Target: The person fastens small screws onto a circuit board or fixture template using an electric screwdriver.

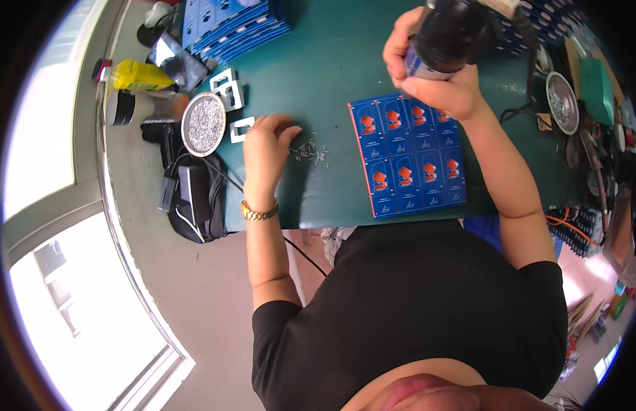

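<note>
My right hand (441,89) is wrapped round a black hand tool (451,38) with a bluish label, above the far edge of a blue printed board (412,157). The tool looks like a corded power tool; its tip is hidden. Rows of orange and white pictures cover the board, which lies flat near the table's front edge. To the left, my left hand (268,140) is low over the table with its fingers curled and thumb close to the forefinger; anything between them is too small to make out. Beside it lie scattered small metal pieces (310,151), possibly screws.
A round dish of small metal pieces (203,125) and white square frames (227,89) sit left on the green table (332,61). Behind are stacked blue boards (239,34) and a yellow bottle (140,75). A black bag (194,198) lies left; another dish (561,103) stands right.
</note>
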